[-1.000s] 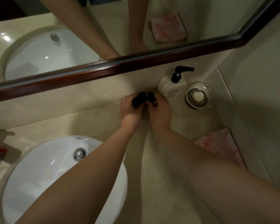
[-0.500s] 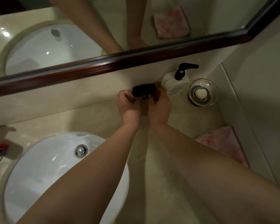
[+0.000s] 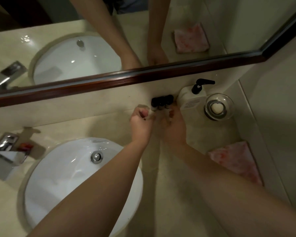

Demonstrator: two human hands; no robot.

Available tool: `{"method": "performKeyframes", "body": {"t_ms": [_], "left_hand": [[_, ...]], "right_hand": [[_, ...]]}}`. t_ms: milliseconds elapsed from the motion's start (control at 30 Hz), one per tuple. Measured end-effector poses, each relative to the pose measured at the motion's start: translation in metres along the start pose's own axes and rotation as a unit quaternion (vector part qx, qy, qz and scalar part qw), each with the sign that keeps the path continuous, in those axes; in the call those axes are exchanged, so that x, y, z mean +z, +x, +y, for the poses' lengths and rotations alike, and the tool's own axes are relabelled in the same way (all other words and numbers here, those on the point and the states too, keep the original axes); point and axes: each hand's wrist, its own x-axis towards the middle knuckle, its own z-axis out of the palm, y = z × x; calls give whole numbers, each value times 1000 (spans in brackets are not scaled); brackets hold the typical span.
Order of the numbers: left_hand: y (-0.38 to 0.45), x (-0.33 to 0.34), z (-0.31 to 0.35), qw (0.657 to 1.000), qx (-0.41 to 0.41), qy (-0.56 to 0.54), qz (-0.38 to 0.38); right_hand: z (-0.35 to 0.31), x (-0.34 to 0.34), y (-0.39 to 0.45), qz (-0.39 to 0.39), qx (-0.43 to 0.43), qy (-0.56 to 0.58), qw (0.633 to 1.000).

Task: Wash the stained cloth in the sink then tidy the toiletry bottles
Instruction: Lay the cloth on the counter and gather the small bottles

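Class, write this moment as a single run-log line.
stage: tidying | small bottles: upright row at wall beside pump bottle | left hand: curled | right hand: at bottles, blurred | cloth: on counter
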Motion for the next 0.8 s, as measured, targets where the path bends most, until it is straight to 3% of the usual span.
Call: {"method": "performKeyframes", "body": {"t_ms": [100,233,367,500,633,800], "left_hand": [[-22,-32,2,998,13,58,-12],[-54,-85,7,982,58,179,-18],[-78,-146,4,948,93,302,-21],[-97,-207,-11,911,94,400,-42],[-112,-264,-25,898,96,424,-72],[-125,-336,-33,898,163,402,-78]], "right_hand": [[7,-7,-16,-86,-50,-116,988],[-4,-9,-39,-168,-80,-320,929],[-49,-16,-80,-157,-132,-332,921],[-83,-2,-126,-203,-146,-402,881],[-117,32,-177,-183,-171,-433,866],[-160,85,-250,-176,-155,-419,877]]}}
